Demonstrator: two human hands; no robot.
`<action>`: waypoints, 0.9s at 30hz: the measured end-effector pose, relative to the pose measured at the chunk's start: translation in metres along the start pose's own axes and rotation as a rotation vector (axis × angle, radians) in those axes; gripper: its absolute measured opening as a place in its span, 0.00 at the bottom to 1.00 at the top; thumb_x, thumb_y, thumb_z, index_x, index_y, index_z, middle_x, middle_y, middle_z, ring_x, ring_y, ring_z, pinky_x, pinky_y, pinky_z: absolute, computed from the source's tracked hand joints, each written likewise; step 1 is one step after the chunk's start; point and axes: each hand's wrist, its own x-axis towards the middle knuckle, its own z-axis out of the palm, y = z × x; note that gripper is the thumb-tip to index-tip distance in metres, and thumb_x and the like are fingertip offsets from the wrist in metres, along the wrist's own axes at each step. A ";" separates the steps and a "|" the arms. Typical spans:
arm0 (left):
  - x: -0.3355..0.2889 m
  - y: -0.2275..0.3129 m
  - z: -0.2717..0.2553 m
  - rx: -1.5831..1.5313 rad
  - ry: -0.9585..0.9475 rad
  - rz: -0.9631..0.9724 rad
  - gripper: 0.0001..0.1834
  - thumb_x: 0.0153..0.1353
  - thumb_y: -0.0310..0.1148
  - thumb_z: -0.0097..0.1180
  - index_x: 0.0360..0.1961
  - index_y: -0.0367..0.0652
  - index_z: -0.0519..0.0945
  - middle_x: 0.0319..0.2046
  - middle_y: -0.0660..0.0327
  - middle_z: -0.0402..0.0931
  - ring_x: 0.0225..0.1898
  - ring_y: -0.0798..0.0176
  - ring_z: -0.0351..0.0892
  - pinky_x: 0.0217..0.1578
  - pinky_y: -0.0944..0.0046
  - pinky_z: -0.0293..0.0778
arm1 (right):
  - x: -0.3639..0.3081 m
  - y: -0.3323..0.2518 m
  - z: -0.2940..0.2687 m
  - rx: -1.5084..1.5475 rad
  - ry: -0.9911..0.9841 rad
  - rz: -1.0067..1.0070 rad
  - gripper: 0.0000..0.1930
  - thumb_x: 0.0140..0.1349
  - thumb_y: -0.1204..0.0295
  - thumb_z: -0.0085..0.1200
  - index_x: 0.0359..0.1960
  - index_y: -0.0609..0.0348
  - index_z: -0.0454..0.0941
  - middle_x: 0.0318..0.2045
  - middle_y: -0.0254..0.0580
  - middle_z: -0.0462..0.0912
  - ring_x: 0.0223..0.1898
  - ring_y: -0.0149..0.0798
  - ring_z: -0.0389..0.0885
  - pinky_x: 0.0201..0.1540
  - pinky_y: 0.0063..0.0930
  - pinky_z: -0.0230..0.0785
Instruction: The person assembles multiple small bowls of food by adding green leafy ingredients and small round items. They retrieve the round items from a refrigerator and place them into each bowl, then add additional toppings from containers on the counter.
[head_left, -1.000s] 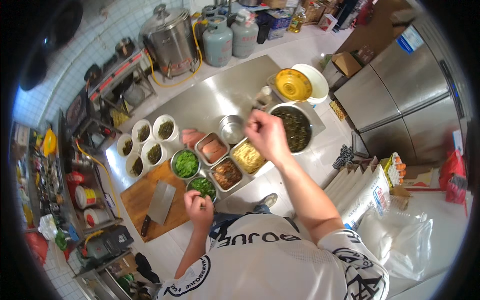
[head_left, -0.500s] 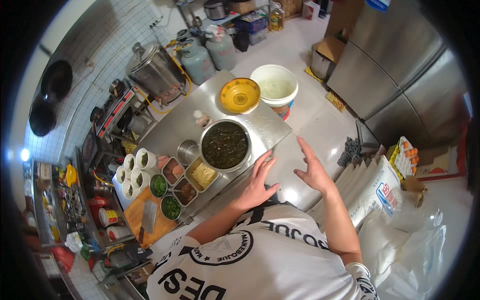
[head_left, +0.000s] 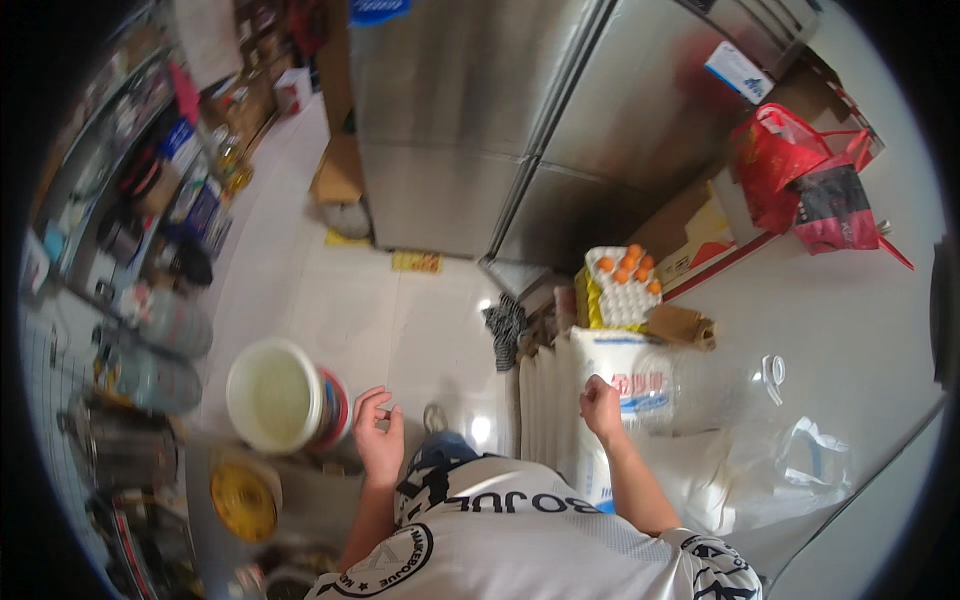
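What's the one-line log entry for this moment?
left hand: open, nothing visible held, near white bucket | right hand: curled, over white sack, contact unclear | egg tray: partly filled

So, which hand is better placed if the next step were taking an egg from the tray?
Probably the right hand: it appears in front of the white sack, just below the egg tray in view. The left hand is farther off, nearer the white bucket.

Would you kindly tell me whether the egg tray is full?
Only partly: the egg tray holds eggs mostly towards its far end, while several nearer hollows show none.
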 end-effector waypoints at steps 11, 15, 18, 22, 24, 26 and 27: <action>0.287 0.135 0.178 -0.018 -0.448 0.467 0.21 0.62 0.18 0.68 0.57 0.37 0.83 0.64 0.52 0.77 0.43 0.62 0.87 0.48 0.62 0.83 | 0.349 -0.140 -0.035 0.356 0.222 -0.259 0.50 0.66 0.67 0.66 0.85 0.57 0.47 0.69 0.59 0.81 0.67 0.56 0.82 0.69 0.46 0.77; 0.319 0.156 0.225 0.106 -0.498 0.574 0.23 0.62 0.21 0.70 0.58 0.36 0.82 0.66 0.52 0.76 0.46 0.59 0.88 0.51 0.58 0.83 | 0.491 -0.194 -0.046 0.478 0.255 -0.328 0.51 0.67 0.70 0.67 0.86 0.58 0.45 0.73 0.62 0.75 0.72 0.54 0.77 0.73 0.46 0.73; 0.345 0.162 0.254 0.208 -0.475 0.494 0.24 0.61 0.24 0.71 0.59 0.40 0.82 0.68 0.53 0.73 0.47 0.57 0.88 0.52 0.56 0.83 | 0.582 -0.220 -0.055 0.495 0.265 -0.404 0.55 0.66 0.70 0.67 0.87 0.58 0.40 0.75 0.66 0.71 0.75 0.60 0.74 0.76 0.48 0.68; 0.399 0.182 0.273 0.313 -0.337 0.375 0.24 0.60 0.23 0.71 0.59 0.42 0.83 0.69 0.52 0.72 0.49 0.55 0.86 0.55 0.54 0.81 | 0.664 -0.249 -0.060 0.517 0.321 -0.462 0.59 0.65 0.71 0.66 0.87 0.57 0.33 0.74 0.67 0.71 0.74 0.63 0.73 0.77 0.50 0.64; 0.429 0.202 0.277 0.369 -0.256 0.407 0.24 0.60 0.23 0.71 0.59 0.41 0.83 0.69 0.51 0.72 0.50 0.55 0.85 0.57 0.53 0.80 | 0.679 -0.260 -0.051 0.640 0.311 -0.432 0.61 0.60 0.76 0.65 0.87 0.56 0.31 0.69 0.63 0.73 0.70 0.62 0.75 0.74 0.50 0.66; 0.457 0.225 0.283 0.389 -0.156 0.434 0.24 0.58 0.21 0.72 0.57 0.40 0.84 0.69 0.50 0.72 0.50 0.53 0.84 0.58 0.51 0.78 | 0.685 -0.268 -0.037 0.641 0.380 -0.355 0.62 0.58 0.79 0.62 0.88 0.54 0.30 0.62 0.59 0.75 0.67 0.59 0.77 0.73 0.47 0.68; 0.473 0.238 0.286 0.429 -0.105 0.484 0.24 0.57 0.20 0.72 0.56 0.40 0.84 0.69 0.49 0.72 0.50 0.53 0.84 0.57 0.51 0.78 | 0.688 -0.271 -0.032 0.601 0.468 -0.379 0.62 0.56 0.82 0.60 0.88 0.53 0.29 0.59 0.55 0.76 0.64 0.56 0.78 0.72 0.46 0.69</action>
